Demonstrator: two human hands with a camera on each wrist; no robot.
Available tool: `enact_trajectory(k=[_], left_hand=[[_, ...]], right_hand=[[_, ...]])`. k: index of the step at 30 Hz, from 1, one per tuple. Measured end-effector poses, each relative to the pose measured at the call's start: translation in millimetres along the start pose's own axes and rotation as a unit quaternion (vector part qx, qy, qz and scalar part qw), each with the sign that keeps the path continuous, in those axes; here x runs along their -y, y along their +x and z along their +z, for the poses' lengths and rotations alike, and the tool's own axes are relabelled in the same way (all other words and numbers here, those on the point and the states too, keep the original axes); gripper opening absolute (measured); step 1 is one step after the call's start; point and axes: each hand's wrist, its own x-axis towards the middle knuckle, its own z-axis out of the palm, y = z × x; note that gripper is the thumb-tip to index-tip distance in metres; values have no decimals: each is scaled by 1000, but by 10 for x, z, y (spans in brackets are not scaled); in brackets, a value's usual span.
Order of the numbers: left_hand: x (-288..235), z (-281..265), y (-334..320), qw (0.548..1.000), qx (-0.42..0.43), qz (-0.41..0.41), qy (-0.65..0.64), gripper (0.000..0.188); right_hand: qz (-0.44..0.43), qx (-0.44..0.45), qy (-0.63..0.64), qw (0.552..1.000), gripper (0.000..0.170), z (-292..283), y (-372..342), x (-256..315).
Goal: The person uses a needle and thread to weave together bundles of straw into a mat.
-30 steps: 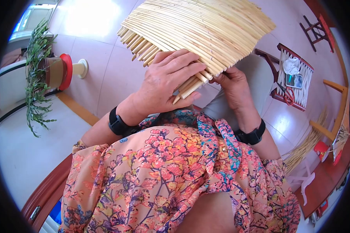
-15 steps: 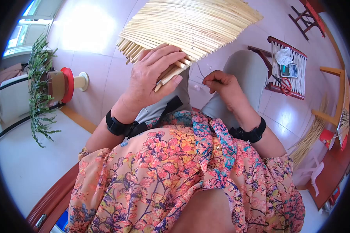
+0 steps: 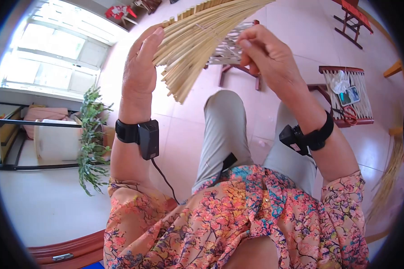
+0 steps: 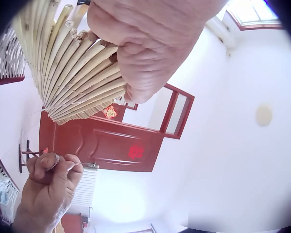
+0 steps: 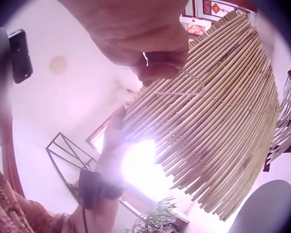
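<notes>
A fan-shaped mat of straw-coloured stalks [image 3: 197,40], stitched across with thread, is held raised and tilted in front of the body. My left hand [image 3: 141,62] grips its left edge, thumb on the near face. Off the mat's right side, my right hand [image 3: 271,56] has its fingers curled and pinches a thin needle [image 4: 85,164], seen in the left wrist view. A pale thread [image 5: 184,92] loops from those fingers across the stalks in the right wrist view. The left wrist view shows the cut stalk ends close up under the left hand [image 4: 140,48].
To the right, a low woven stool [image 3: 361,105] holds a phone [image 3: 349,96], crumpled white plastic [image 3: 340,82] and red-handled scissors [image 3: 349,115]. Another woven stool [image 3: 226,56] stands beyond the mat. Loose stalks [image 3: 388,175] lie at far right; a trailing plant [image 3: 92,139] hangs at left.
The mat has been lifted and turned from lying nearly flat to steeply tilted. The left hand has moved up and left with it; the right hand has risen, away from the lap.
</notes>
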Motion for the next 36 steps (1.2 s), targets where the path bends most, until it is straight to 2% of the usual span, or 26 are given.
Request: enact_trajectory(k=[4, 6, 8, 9, 13, 15, 18, 26, 36], left_hand=[[31, -132, 46, 998, -18, -29, -43, 41], [11, -156, 37, 999, -31, -21, -26, 41], [-16, -134, -10, 999, 13, -27, -37, 40], [-43, -91, -32, 999, -13, -34, -28, 40], [-13, -96, 13, 998, -14, -33, -51, 40], [-28, -98, 14, 997, -42, -37, -57, 39], [-47, -106, 18, 997, -44, -35, -59, 34], [-40, -165, 21, 996, -37, -28, -73, 34], [31, -233, 74, 994, -80, -33, -70, 37]], right_hand=[[-22, 50, 8, 998, 13, 166, 256, 13], [-29, 46, 20, 998, 14, 251, 339, 29], [5, 40, 24, 999, 13, 311, 398, 35], [3, 40, 24, 999, 13, 323, 426, 33], [8, 44, 19, 999, 15, 354, 490, -31], [4, 47, 32, 998, 16, 370, 507, -39], [-10, 46, 20, 999, 17, 381, 536, -32], [-45, 52, -39, 997, 17, 404, 627, -22], [-39, 64, -26, 997, 20, 481, 661, -52]])
